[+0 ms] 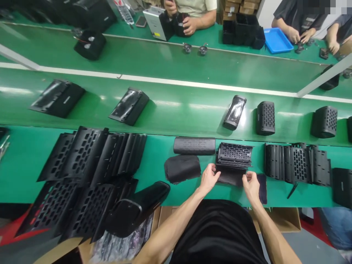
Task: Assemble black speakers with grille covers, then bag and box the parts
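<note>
Cloth pile (182, 169) lies beside the left hand (210, 178), which pinches one end of a dark sheet (231, 177) near the grilles (235, 153); the right hand (251, 185) pinches the other. Probably light and limp, it suits holding by both ends.

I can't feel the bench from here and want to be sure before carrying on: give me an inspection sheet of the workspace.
Surface: green bench, smooth where bare.
Job's things: dark sheet between the hands; perforated panels just beyond it; folded black cloth to the left.
Clutter: left panel stacks, right panel row, black housing slanting across the near edge, small dark piece.
Grippers: left hand and right hand at opposite ends of the sheet; firmness of hold unclear.
Cables: nothing seen near the hands.
Surroundings: black units on the green strip beyond; blue tray and co-workers' hands farther off.
</note>
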A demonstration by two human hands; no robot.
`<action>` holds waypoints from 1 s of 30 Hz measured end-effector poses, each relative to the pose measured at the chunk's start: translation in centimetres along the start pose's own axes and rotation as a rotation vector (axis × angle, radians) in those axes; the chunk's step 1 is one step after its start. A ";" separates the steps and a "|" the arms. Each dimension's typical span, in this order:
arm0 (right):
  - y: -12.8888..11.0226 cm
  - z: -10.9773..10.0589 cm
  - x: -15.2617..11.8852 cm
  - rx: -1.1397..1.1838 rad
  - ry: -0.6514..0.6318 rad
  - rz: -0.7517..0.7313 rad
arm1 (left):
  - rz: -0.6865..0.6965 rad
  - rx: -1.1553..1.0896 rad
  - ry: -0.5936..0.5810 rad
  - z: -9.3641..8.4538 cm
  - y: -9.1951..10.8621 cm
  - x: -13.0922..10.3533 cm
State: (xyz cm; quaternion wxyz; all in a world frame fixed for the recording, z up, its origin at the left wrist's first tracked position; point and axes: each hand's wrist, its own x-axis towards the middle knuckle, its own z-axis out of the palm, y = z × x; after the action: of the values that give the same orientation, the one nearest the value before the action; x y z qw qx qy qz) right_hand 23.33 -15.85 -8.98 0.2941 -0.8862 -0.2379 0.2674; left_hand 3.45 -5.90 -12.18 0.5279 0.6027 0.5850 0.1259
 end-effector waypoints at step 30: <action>-4.1 -4.2 -3.5 0.545 -0.247 0.099 | -0.017 -0.580 -0.018 -5.4 2.7 -4.4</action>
State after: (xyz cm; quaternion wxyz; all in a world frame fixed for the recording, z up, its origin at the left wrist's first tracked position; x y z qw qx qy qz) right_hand 22.18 -16.60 -2.27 0.4764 -0.7460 -0.1482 0.4411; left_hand -0.38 -6.30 -5.78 0.6844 0.4229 0.5250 0.2779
